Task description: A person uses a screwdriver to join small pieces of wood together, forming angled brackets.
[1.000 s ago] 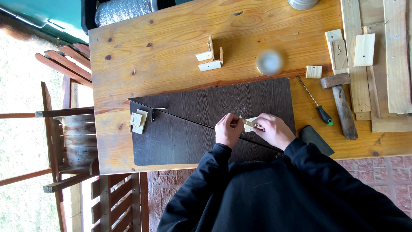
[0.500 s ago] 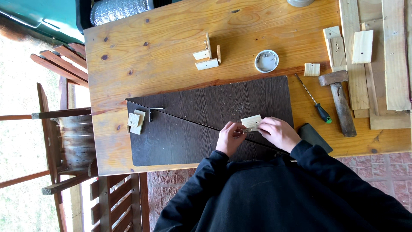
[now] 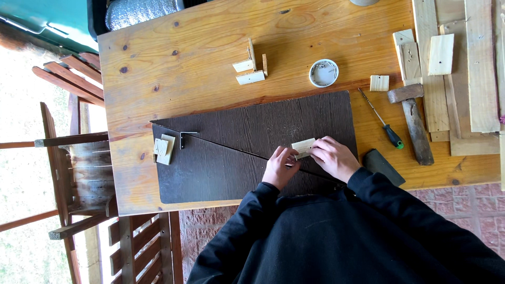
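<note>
A small pale wooden block [image 3: 303,148] rests on a dark brown board [image 3: 247,131] that lies on the wooden table [image 3: 179,58]. My left hand [image 3: 281,167] pinches the block's near left corner. My right hand [image 3: 333,158] grips its right side. A long thin diagonal seam crosses the board from its far left corner toward my hands. Both sleeves are black.
Around the board lie a metal bracket [image 3: 184,138], small wooden pieces [image 3: 164,149], more wooden offcuts [image 3: 249,66], a round tin of small parts [image 3: 323,72], a green-handled screwdriver [image 3: 384,122], a hammer [image 3: 413,120], a dark flat piece [image 3: 383,166] and several planks [image 3: 481,63]. A wooden chair [image 3: 68,152] stands left.
The view has shifted slightly. My hands have turned the wooden block and set it down flatter on the board, both staying closed on it.
</note>
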